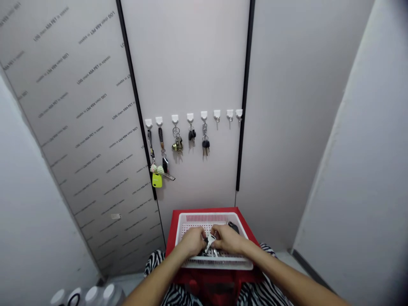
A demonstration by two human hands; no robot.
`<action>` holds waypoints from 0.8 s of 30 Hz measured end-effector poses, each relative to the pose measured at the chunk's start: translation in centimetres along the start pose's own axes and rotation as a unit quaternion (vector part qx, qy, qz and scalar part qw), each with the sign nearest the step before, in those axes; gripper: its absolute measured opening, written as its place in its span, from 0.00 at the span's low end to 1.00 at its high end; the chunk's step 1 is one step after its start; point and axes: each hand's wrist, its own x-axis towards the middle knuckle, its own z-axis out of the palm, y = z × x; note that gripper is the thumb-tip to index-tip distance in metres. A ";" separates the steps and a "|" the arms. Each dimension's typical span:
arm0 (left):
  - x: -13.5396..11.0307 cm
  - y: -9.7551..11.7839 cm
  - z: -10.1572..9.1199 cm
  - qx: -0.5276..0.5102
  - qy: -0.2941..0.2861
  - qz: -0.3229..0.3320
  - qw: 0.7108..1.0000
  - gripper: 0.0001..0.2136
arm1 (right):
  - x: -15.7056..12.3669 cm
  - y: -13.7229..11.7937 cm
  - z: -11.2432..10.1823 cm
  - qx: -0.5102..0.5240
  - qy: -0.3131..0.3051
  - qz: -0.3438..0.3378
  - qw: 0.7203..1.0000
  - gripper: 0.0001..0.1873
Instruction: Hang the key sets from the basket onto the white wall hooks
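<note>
My left hand (193, 241) and my right hand (228, 238) are low inside a white plastic basket (219, 264). Fingers of both hands are curled in on a bunch of keys (210, 240) between them, which shows a pale, shiny piece and a dark part. My fingers cover much of the bunch. More small metal and dark items lie below on the basket floor, too hidden to name. A black object (233, 226) rests in the far right corner of the basket, just beyond my right hand.
The basket stands on a red stool (171, 231) between my knees. On the wall ahead, several white hooks (204, 115) form a row. Key bunches (177, 144) hang from the left ones, one with a lime-green tag (157, 180). White-capped containers (92, 294) stand at lower left.
</note>
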 end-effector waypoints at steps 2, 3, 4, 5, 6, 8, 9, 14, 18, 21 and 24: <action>0.2 -0.4 0.4 -0.058 0.004 0.024 0.998 0.12 | 0.2 0.0 0.3 0.024 0.014 0.001 1.000 0.08; 0.3 -0.5 0.6 -0.096 0.001 0.037 0.995 0.12 | 0.3 0.0 0.3 0.045 0.018 -0.003 0.999 0.07; 0.5 -0.6 0.7 -0.137 -0.005 0.044 0.990 0.11 | 0.4 -0.1 0.3 0.071 0.022 -0.011 0.997 0.06; 0.6 -0.6 0.6 -0.179 -0.013 0.043 0.983 0.09 | 0.5 -0.3 0.1 0.103 0.025 -0.022 0.994 0.05; 0.7 -0.5 0.4 -0.223 -0.021 0.036 0.974 0.08 | 0.6 -0.5 -0.2 0.139 0.029 -0.032 0.989 0.04; 0.7 0.0 -0.6 -0.309 -0.029 0.018 0.950 0.05 | 0.9 -1.0 -1.2 0.216 0.044 -0.046 0.974 0.03; 0.7 0.4 -1.4 -0.349 -0.027 0.013 0.936 0.04 | 1.1 -1.4 -1.8 0.251 0.053 -0.048 0.965 0.03; 0.6 2.5 -5.2 -0.483 0.001 0.026 0.875 0.07 | 2.2 -3.2 -5.0 0.356 0.138 -0.023 0.924 0.08; 1.1 3.1 -6.5 -0.476 0.044 0.045 0.877 0.10 | 2.6 -4.3 -6.1 0.372 0.168 -0.031 0.912 0.08; 1.5 3.0 -7.0 -0.486 0.076 0.024 0.870 0.11 | 2.6 -4.6 -6.3 0.391 0.158 -0.053 0.905 0.09; 1.5 3.1 -7.5 -0.500 0.084 0.011 0.862 0.12 | 2.7 -4.5 -6.3 0.375 0.154 -0.068 0.912 0.09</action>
